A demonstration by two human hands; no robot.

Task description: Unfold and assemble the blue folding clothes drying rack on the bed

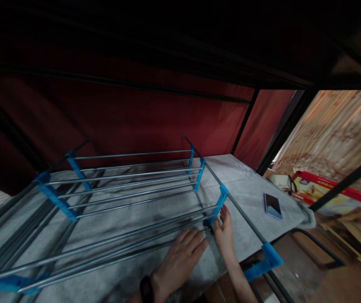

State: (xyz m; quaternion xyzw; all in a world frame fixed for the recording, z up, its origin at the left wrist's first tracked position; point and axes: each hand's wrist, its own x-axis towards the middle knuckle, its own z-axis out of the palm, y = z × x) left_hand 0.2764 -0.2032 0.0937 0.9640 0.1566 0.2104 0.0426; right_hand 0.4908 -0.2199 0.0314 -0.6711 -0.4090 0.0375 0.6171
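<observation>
The rack [136, 195] of grey metal bars and blue joints lay along the grey cloth-covered surface [246, 185], from its left part to right of the middle, with one near-right blue joint [264, 263] at the near edge and the near-left one cut off by the view. The right hand [225, 235] was at another blue joint [220, 204], its fingers slightly bent and a little apart; their contact with it was hard to make out. The left hand [182, 261], with a dark wristband [146, 290], was over the near bars' right ends, fingers close together and thumb apart; whether it gripped anything could not be told. A phone [273, 206] lay near the right corner. Beyond the right edge stood a red and yellow box [325, 191], partly hidden by a dark post [347, 181]. A red curtain [142, 122] hung behind the far edge, its top lost in darkness.
</observation>
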